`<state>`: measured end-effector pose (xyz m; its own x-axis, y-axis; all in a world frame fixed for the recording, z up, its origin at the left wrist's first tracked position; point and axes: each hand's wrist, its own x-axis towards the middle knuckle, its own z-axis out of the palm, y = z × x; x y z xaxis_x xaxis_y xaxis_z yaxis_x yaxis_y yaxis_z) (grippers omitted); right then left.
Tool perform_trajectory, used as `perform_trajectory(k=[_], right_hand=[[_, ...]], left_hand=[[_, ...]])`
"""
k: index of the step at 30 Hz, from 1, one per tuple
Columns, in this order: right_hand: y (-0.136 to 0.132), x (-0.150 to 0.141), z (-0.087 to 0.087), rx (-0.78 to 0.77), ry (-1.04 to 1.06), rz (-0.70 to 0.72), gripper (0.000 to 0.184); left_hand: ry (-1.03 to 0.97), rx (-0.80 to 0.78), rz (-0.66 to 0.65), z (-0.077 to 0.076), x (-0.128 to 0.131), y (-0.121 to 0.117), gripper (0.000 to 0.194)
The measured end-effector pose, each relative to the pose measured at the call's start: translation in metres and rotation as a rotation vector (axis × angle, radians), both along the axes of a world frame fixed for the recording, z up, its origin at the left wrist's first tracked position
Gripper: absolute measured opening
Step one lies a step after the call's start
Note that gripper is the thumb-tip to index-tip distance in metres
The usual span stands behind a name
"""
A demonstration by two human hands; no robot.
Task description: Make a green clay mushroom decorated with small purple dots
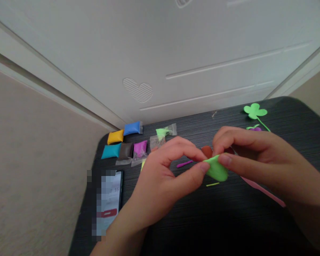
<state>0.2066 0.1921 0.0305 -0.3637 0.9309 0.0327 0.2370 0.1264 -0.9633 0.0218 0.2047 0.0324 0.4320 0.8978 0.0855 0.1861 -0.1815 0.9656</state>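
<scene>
Between my two hands is a flattened piece of light green modelling clay [216,170], held above the dark table. My left hand [170,174] pinches its left edge with thumb and fingertips. On the upper right edge, the thumb and fingers of my right hand [252,153] grip the same piece. Behind the fingers lies a reddish-brown lump [206,151], partly hidden. A small purple strip [185,164] and a thin yellow-green strip [212,184] lie near the clay. Under my right hand a pink stick-like tool [264,191] shows in part.
Several clay packets, including a blue one [132,128], a yellow one [115,136] and a teal one [111,151], lie at the table's back left. A phone [112,202] rests on the left. A green four-lobed clay shape with a stem [255,111] lies back right. A white panel [202,71] stands behind.
</scene>
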Motion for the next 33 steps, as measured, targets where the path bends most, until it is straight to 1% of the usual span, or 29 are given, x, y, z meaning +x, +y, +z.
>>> perform_trajectory(k=[4, 9, 14, 19, 21, 26, 30, 33], right_hand=[[-0.0008, -0.0018, -0.0009, 0.020, -0.017, -0.002, 0.006], [-0.0009, -0.0029, -0.0003, 0.022, -0.028, -0.007, 0.005], [0.0001, -0.0026, -0.0002, 0.036, -0.045, 0.007, 0.004], [0.0008, -0.0034, -0.0005, 0.038, -0.060, 0.007, 0.003], [0.0004, -0.0038, -0.0002, 0.040, -0.058, 0.002, 0.003], [-0.0013, -0.0030, 0.0010, 0.039, -0.026, -0.011, 0.006], [-0.0011, -0.0008, 0.0008, 0.021, -0.027, 0.012, 0.009], [-0.0010, 0.0002, -0.0003, 0.003, -0.035, 0.027, 0.007]], left_hand=[[0.017, 0.001, -0.013, 0.0000, -0.0004, 0.0006, 0.004], [-0.016, 0.010, -0.039, -0.0001, -0.0008, 0.0019, 0.006], [0.014, 0.003, 0.004, 0.0003, 0.0001, 0.0005, 0.009], [0.068, 0.036, -0.006, 0.0014, -0.0019, 0.0003, 0.009], [0.056, 0.054, -0.001, 0.0017, -0.0029, 0.0005, 0.008], [0.010, 0.092, 0.062, 0.0014, -0.0029, 0.0004, 0.013], [-0.010, 0.077, 0.066, 0.0012, -0.0033, 0.0012, 0.009], [-0.032, 0.029, 0.016, 0.0020, -0.0053, 0.0030, 0.008]])
